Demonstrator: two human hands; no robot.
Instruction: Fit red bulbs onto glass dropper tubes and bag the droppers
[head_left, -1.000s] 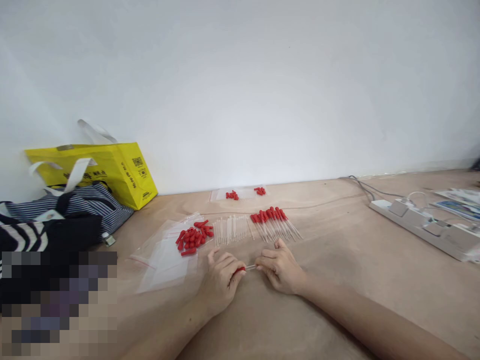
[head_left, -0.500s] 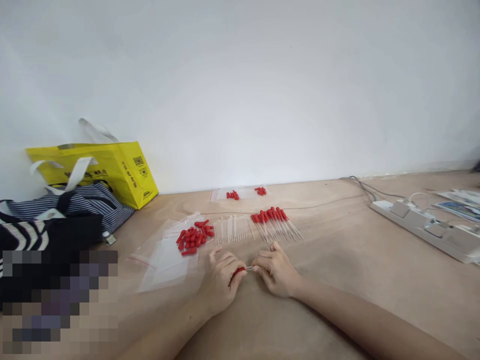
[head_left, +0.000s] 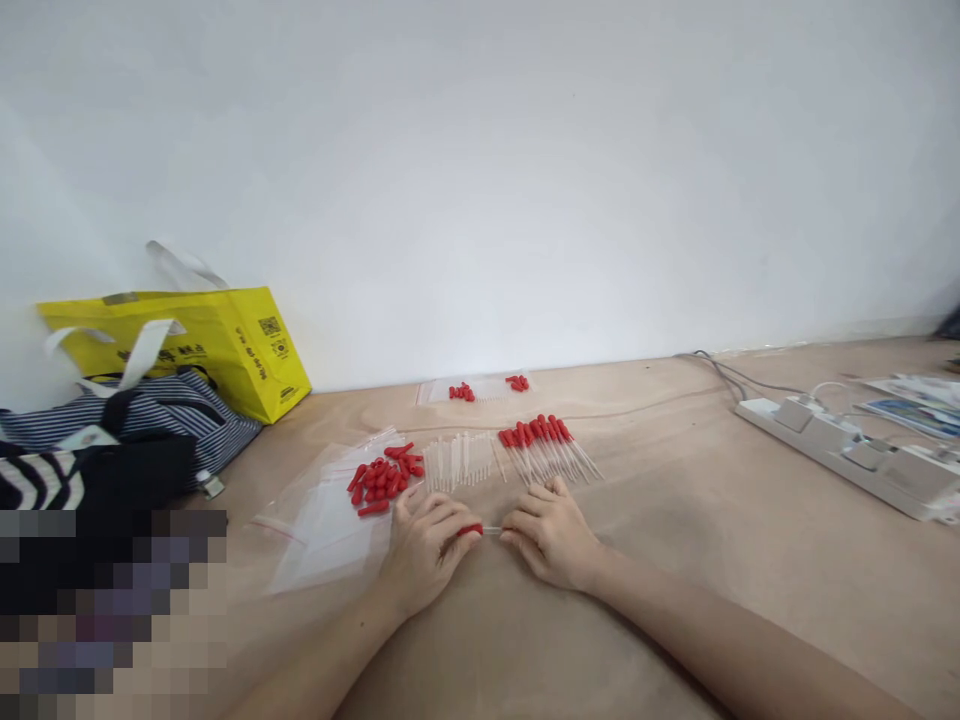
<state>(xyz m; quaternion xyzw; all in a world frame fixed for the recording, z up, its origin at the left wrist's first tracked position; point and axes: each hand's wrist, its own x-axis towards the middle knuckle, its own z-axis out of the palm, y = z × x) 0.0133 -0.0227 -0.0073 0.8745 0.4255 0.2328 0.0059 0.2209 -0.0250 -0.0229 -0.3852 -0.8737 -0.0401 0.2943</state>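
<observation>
My left hand (head_left: 429,548) is closed on a red rubber bulb (head_left: 470,529), whose end shows between thumb and fingers. A thin clear tube (head_left: 491,531) spans the gap from the bulb to my right hand (head_left: 547,535), which pinches its other end. Beyond my left hand, loose red bulbs (head_left: 384,478) lie heaped on clear plastic bags (head_left: 322,530). Bare clear tubes (head_left: 459,460) lie side by side behind the hands. To their right is a row of tubes with red bulbs on their far ends (head_left: 547,445).
Near the wall lies another clear bag (head_left: 491,388) with red bulbs. At the left stand a yellow bag (head_left: 255,350) and striped and black cloth bags (head_left: 202,410). A white power strip (head_left: 832,450) with plugs and cables lies at the right, beside papers (head_left: 915,400).
My left hand has moved slightly left with the bulb, and more of the clear tube shows between the hands. The camera view has shifted a little.
</observation>
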